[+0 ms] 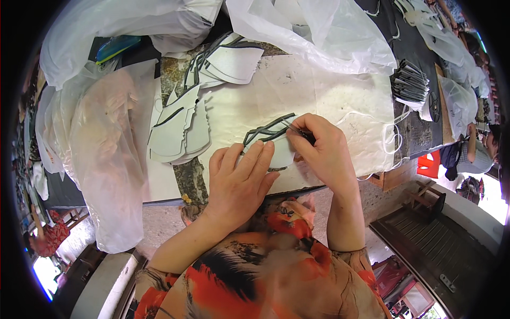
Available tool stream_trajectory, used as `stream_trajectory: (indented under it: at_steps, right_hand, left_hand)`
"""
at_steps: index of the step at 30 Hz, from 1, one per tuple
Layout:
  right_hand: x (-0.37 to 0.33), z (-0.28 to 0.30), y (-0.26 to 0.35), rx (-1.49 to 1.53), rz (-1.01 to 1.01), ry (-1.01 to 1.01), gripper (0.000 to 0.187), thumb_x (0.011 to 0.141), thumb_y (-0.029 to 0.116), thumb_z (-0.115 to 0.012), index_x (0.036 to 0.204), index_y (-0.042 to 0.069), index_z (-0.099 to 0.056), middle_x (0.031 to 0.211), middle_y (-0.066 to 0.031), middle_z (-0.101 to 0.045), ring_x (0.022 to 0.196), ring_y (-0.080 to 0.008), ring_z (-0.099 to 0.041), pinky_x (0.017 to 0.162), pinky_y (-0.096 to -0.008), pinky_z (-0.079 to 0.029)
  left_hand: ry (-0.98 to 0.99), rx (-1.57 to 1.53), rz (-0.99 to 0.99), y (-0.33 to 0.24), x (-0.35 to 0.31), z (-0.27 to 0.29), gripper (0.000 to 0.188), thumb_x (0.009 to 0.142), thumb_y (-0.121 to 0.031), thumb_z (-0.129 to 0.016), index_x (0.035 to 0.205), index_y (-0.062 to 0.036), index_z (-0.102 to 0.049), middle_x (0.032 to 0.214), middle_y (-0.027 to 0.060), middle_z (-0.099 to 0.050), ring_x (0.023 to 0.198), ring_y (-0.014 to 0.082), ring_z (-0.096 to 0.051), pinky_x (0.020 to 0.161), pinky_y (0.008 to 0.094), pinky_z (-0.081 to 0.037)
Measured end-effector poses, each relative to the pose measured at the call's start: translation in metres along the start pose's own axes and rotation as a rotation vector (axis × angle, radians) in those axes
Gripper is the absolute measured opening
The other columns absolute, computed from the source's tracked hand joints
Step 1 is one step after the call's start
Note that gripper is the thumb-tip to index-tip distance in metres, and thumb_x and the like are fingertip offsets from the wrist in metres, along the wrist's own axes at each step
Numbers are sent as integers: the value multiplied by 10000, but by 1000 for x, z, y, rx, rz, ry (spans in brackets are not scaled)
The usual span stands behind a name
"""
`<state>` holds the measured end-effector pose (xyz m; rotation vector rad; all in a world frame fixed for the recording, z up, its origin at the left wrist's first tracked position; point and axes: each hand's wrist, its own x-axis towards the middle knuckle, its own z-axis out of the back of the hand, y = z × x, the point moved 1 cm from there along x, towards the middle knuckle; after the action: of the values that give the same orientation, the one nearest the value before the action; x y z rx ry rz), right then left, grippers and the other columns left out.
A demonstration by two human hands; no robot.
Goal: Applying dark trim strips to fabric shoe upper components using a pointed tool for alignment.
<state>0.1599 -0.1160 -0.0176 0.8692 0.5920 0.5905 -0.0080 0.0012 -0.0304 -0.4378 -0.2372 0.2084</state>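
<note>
A white flat cut piece with dark edging strips (pixel 282 151) lies on the pale work sheet in front of me. My left hand (pixel 239 173) rests on its near left side, fingers stretched out and pressing it flat. At its far right edge my right hand (pixel 322 146) is closed in a pinch on a small dark tool with a thin metal tip (pixel 288 124). Its exact kind is partly hidden by the fingers. To the left sit a stack of similar white pieces (pixel 178 130) and, farther back, a fanned pile of dark-edged pieces (pixel 234 64).
Clear plastic bags (pixel 109 143) hang over the table's left side, and another bag (pixel 324 37) covers the back. A bundle of dark-edged pieces (pixel 410 85) stands at the right beside loose white cord (pixel 392 139). Beyond the table are a red stool (pixel 428 165) and another person (pixel 475 151).
</note>
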Motion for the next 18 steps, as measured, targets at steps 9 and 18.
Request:
stream_trajectory:
  at_steps: [9,18]
  right_hand:
    - [-2,1,2,-4,48,-13,119,928,64,-706,982,-24,-647,863,-113,-644,704,-191,-633,626,-318,-520]
    - [-5,0,-8,-145,187,-70,131,930,125,-697,1003,28,-649,906,-170,-659,813,-381,-658,716,-427,-527]
  left_hand:
    - [-4,-24,8,0,-2,0,580,860,-264,-789,1370,-36,-632,1342,100,-624,1206,324,-537,1050,469,-404]
    - [7,-36,19,-2,0,3,573,870,-254,-779,1378,-36,-627,1331,98,-625,1194,320,-541,1050,462,-404]
